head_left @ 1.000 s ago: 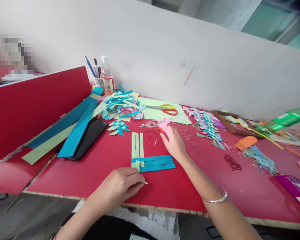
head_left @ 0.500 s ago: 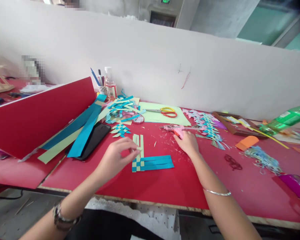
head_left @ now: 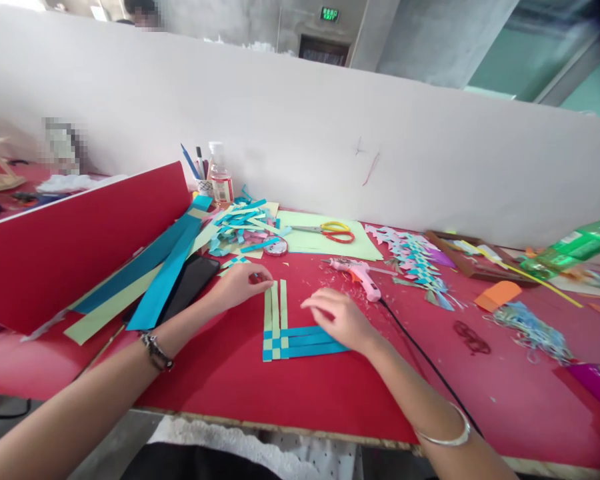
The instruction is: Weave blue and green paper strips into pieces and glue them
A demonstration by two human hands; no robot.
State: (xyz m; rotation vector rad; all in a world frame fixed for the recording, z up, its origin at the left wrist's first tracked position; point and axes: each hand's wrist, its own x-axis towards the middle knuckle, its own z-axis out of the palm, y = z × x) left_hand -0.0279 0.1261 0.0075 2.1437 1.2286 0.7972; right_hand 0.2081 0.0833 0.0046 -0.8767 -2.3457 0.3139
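A small woven piece of blue and pale green paper strips point(head_left: 276, 345) lies flat on the red tabletop. Its green ends point(head_left: 283, 303) point away from me, its blue ends point(head_left: 305, 342) to the right. My left hand point(head_left: 237, 285) hovers by the tips of the green ends, thumb and fingers curved with a gap between them. Over the blue ends is my right hand point(head_left: 343, 317), fingers extended and holding nothing visible. Beyond it rests a pink glue gun point(head_left: 363, 275) on its side, its black cord trailing toward me.
Scissors point(head_left: 330, 231) lie on pale green sheets point(head_left: 365, 248) at the back. Paper scraps point(head_left: 240, 223), a bottle point(head_left: 221, 177) and a phone point(head_left: 193, 283) under long strips point(head_left: 163, 283) are to the left. Finished braids point(head_left: 417, 257) and a green bottle point(head_left: 575, 247) are on the right.
My right hand has let go of the glue gun and come back left toward the woven piece. My left hand has moved away from me, to the far end of the green strips.
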